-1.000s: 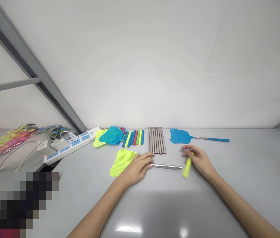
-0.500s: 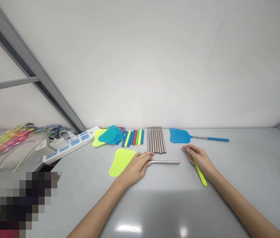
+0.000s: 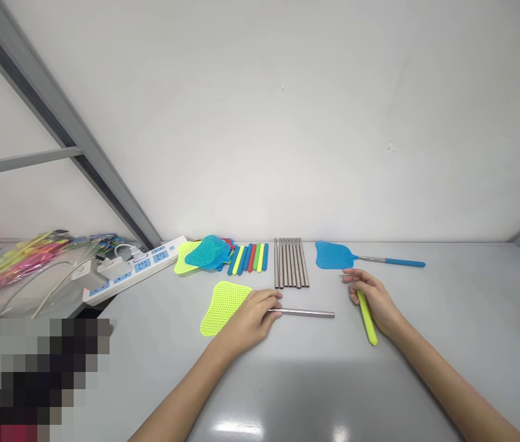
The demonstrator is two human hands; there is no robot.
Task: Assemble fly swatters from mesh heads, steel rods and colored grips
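Note:
In the head view my left hand is closed around the near end of a metal rod, whose free end points right. From under that hand a yellow mesh fly swatter head spreads to the left; my fingers hide where it meets the rod. My right hand grips a yellow handle, tilted with its rounded end toward me. A gap separates the handle from the rod. Behind my right hand lies a blue fly swatter with a metal shaft and blue grip.
Several metal rods lie side by side near the wall. Left of them are several coloured handles and a pile of swatter heads. A white power strip with plugs and bagged colourful items occupy the far left.
The yellow handle has turned slightly more upright in my right hand, its lower end shifting left. My left hand has lowered slightly with the rod and swatter head.

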